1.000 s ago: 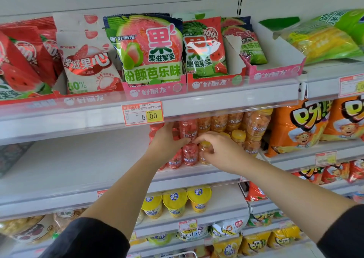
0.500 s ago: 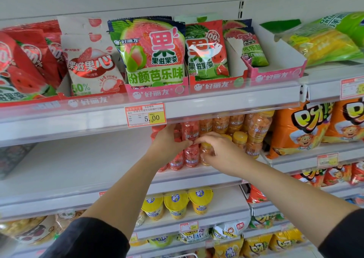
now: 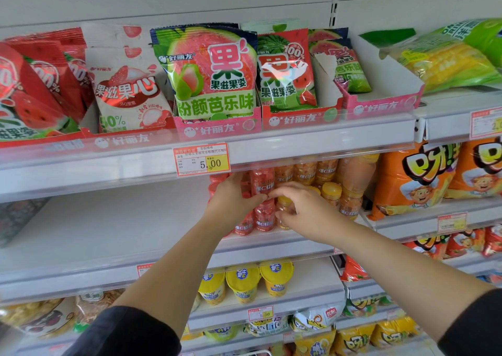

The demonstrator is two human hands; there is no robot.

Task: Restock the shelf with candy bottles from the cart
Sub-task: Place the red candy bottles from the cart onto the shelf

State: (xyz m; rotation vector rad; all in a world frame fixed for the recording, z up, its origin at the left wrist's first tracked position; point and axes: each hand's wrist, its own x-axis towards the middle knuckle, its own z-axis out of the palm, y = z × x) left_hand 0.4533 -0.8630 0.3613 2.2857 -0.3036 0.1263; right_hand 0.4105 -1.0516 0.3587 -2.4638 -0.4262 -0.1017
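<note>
Small clear candy bottles stand stacked on the middle shelf (image 3: 108, 233). Red candy bottles (image 3: 263, 218) are on the left of the group, and orange candy bottles with yellow lids (image 3: 332, 192) are on the right. My left hand (image 3: 232, 202) wraps round the left side of the red stack, thumb at the front. Beside it, my right hand (image 3: 304, 210) curls its fingers over one orange bottle (image 3: 283, 214) next to the red ones. The two thumbs nearly meet. The cart is out of view.
The upper shelf lip with a 5.00 price tag (image 3: 202, 160) hangs just above my hands. Gummy bags (image 3: 214, 76) sit on top. Orange snack bags (image 3: 415, 182) border the bottles on the right. Yellow cups (image 3: 243, 285) stand on the shelf below. Left of the bottles the shelf is bare.
Both hands stay on the bottles in nearly the same spot. The view has tilted up a little, so the shelves sit slightly lower in frame.
</note>
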